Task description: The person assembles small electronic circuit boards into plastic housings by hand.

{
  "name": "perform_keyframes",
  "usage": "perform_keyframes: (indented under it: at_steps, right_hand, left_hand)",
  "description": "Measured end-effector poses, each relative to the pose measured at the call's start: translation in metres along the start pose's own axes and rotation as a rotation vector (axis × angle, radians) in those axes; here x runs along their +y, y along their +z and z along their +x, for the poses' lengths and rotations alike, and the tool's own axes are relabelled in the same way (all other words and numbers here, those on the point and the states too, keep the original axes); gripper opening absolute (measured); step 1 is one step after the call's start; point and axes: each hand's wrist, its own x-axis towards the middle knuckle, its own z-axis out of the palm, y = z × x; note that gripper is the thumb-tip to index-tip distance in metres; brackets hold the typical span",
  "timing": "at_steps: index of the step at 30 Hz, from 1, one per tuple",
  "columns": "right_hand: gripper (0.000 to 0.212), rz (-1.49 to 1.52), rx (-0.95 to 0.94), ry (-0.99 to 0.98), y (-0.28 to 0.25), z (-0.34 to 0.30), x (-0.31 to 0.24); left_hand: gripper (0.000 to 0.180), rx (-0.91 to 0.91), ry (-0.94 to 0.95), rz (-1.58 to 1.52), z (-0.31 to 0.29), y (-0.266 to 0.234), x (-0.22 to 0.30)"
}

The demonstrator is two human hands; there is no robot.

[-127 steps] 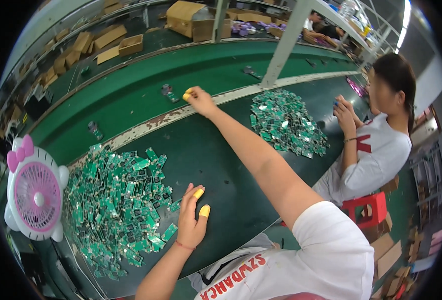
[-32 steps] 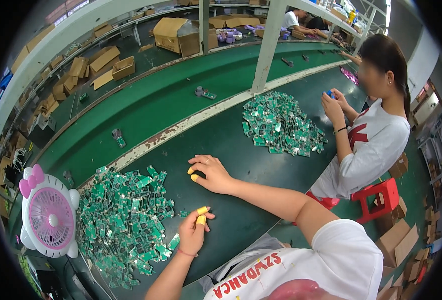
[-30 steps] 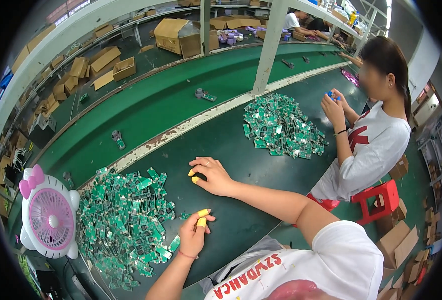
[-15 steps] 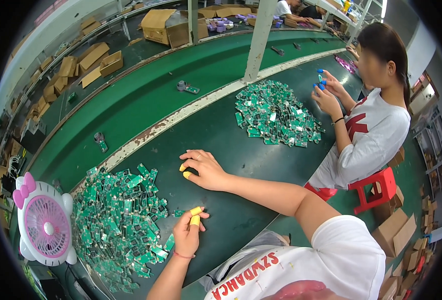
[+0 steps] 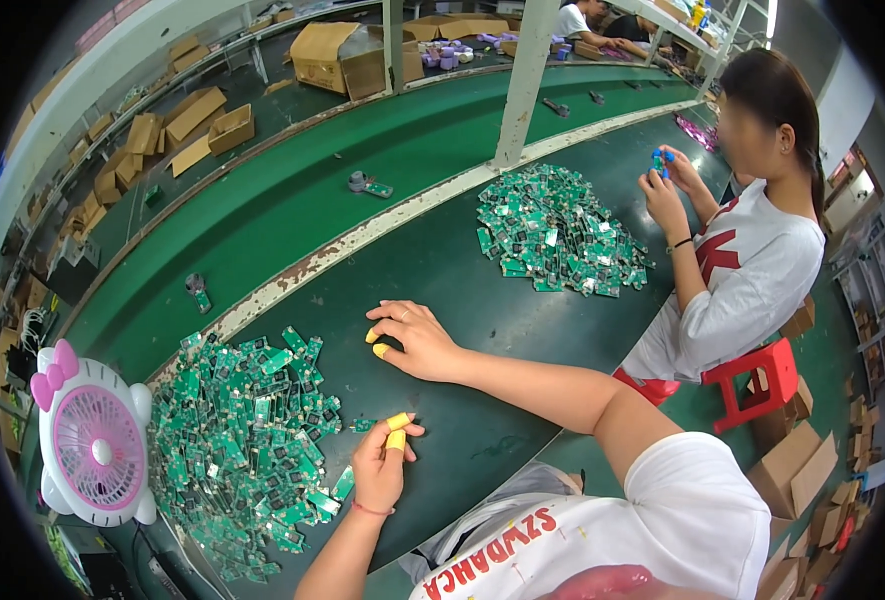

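Note:
My left hand is by the right edge of a big heap of small green circuit boards. Its thumb and forefinger, in yellow finger cots, are pressed together; whatever they hold, if anything, cannot be made out. A small green board lies beside that hand, touching or close to it, and another piece shows just left of its fingers. My right hand rests over the dark green tabletop, palm down, with fingers bent and thumb apart. Nothing shows in its grip.
A pink and white fan stands left of the heap. Beyond the pale ledge runs a green belt carrying a few parts. At right, a co-worker handles a small part near a second board heap. A white post rises from the ledge.
My hands keep nearly the same pose; the whole view has shifted slightly. The co-worker's hands have come closer together around a small part.

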Motion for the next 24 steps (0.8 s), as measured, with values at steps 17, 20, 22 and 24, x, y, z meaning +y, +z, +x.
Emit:
perform_keyframes:
  at_steps: [17,20,22,24]
  right_hand:
    - [0.020,-0.016,0.015,-0.025,0.0013,0.0001,0.0016]
    - [0.021,-0.015,0.002,-0.020,0.0008,0.0006,0.0001]
    - [0.021,-0.013,-0.002,-0.017,0.0012,0.0001,0.0002]
    - [0.021,-0.009,-0.010,-0.013,0.0013,0.0002,-0.0001]
  left_hand:
    - [0.036,0.006,0.003,0.004,0.0004,0.0007,0.0009]
    - [0.036,0.004,-0.007,0.001,-0.0006,-0.0004,0.0009]
    - [0.036,0.007,-0.011,-0.010,-0.0003,-0.0002,0.0014]
    - [0.037,0.005,0.003,0.023,-0.0010,-0.0006,0.0016]
